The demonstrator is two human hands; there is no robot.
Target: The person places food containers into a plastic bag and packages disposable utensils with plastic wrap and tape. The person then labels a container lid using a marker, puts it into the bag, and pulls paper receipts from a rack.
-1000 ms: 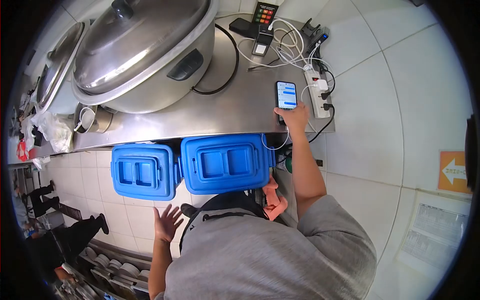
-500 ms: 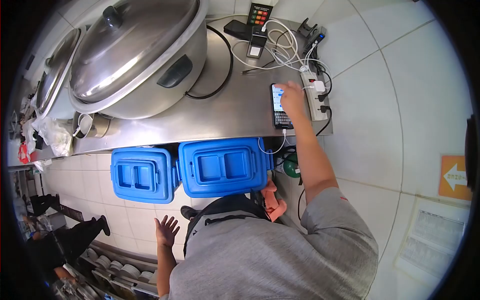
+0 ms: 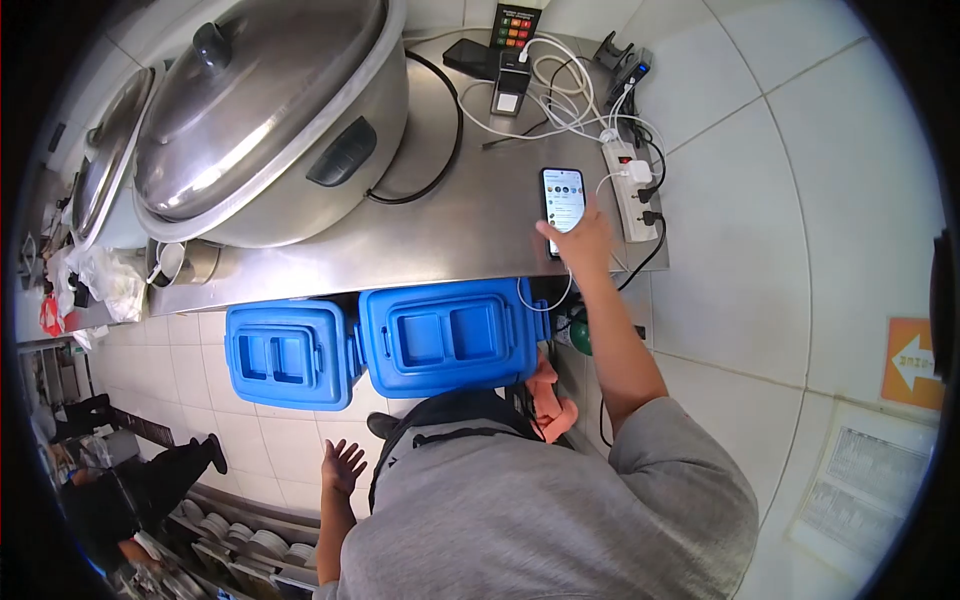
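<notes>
While the right hand (image 3: 587, 241), grip unclear, overlaps the phone (image 3: 563, 190) at one o'clock, list (image 3: 562, 212) already displayed, the empty left hand (image 3: 343, 466) splays.

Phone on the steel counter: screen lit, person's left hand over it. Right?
Wrong hand. The head view shows the right hand over the phone; the left hand is away from the steel counter. The phone does lie there, screen lit.

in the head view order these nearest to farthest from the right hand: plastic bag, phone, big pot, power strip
1. Phone, at the right hand
2. Power strip, just right of the phone
3. Big pot, left
4. Plastic bag, far left
</notes>
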